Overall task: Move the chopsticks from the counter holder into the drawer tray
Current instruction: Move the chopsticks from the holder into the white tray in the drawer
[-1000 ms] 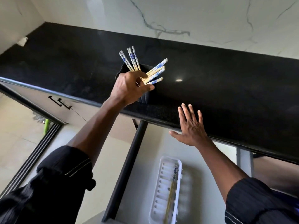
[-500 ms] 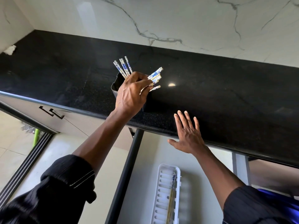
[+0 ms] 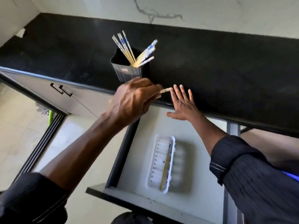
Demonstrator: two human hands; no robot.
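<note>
Black counter (image 3: 226,62): my left hand (image 3: 134,101) pinching chopsticks (image 3: 165,90) (tips only visible), right hand (image 3: 183,105) splayed open, empty; next, lower into tray (image 3: 156,165).

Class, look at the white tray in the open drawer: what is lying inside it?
Inside the white tray lie chopsticks along its right side, likely one pair; blur hides the exact count. The rest shows bare ribbed slots. Nothing covers the tray.

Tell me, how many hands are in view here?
2. The left hand is below the black holder, pinching a chopstick; the right hand is spread open at the counter edge.
</note>
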